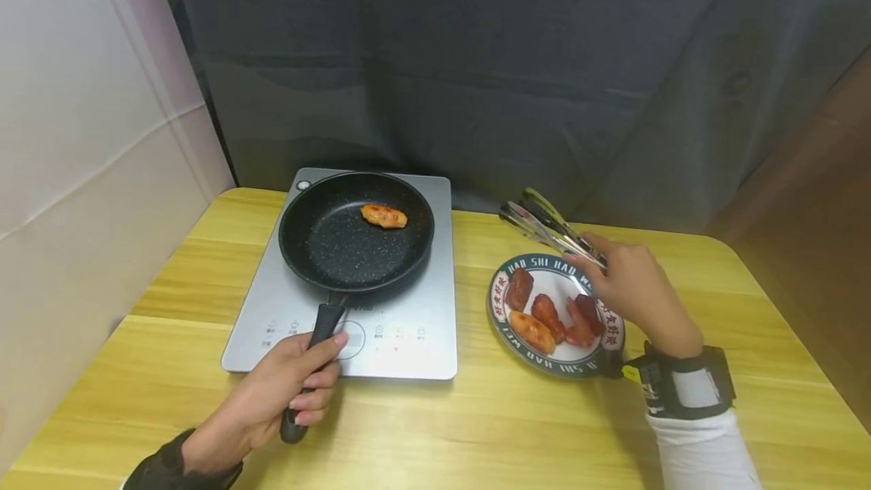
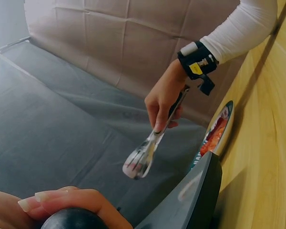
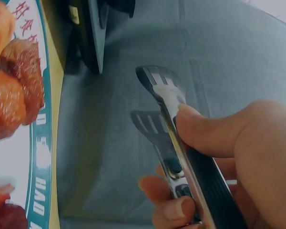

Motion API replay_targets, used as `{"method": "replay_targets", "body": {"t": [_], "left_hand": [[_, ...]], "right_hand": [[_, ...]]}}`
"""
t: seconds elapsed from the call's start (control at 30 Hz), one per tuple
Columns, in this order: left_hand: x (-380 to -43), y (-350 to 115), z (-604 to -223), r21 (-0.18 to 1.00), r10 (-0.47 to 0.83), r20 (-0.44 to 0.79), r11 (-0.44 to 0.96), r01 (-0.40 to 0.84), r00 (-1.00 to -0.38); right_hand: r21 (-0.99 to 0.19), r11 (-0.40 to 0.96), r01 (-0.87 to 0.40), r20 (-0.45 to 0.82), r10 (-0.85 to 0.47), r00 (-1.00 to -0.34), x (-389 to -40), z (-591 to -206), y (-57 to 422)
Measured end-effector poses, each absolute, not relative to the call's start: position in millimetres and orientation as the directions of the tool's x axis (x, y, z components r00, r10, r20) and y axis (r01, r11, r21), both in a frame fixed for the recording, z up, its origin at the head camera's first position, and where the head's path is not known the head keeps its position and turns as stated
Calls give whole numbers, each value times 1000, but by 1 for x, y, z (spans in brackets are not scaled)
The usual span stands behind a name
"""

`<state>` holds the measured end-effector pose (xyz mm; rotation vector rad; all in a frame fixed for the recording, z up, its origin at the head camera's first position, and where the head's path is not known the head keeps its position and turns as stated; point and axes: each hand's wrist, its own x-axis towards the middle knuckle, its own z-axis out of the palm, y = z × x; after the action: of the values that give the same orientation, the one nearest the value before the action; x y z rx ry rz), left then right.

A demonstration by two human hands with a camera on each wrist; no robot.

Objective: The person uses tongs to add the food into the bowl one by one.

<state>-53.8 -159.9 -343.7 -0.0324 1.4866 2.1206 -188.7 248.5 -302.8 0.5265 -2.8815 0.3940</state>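
Observation:
My left hand (image 1: 289, 384) grips the black handle (image 1: 327, 327) of a frying pan (image 1: 347, 248), which sits on a silver induction cooktop (image 1: 422, 339). A browned chicken wing (image 1: 384, 216) lies toward the pan's far right side. My right hand (image 1: 636, 286) holds metal tongs (image 1: 544, 225) above the far right of a plate (image 1: 500, 324). The tongs' slotted tips (image 3: 157, 78) are apart with nothing between them, as the right wrist view shows. Several meat pieces lie on the plate, among them an orange wing (image 1: 532, 332) and a dark red chunk (image 1: 520, 289).
A wooden table (image 1: 490, 429) bears the cooktop and the plate. Behind it hangs a dark grey cloth (image 1: 435, 82), with a pale cloth wall (image 1: 88, 97) at the left and a brown one (image 1: 816, 210) at the right.

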Motion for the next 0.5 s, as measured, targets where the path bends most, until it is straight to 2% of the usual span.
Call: {"method": "replay_targets", "body": {"t": [0.5], "left_hand": [[-54,-161,-344,866,431,-312,-238,-440,-847]], "right_hand": [[-121,925,-361,109,-349,-931,-173,-310,281]]}}
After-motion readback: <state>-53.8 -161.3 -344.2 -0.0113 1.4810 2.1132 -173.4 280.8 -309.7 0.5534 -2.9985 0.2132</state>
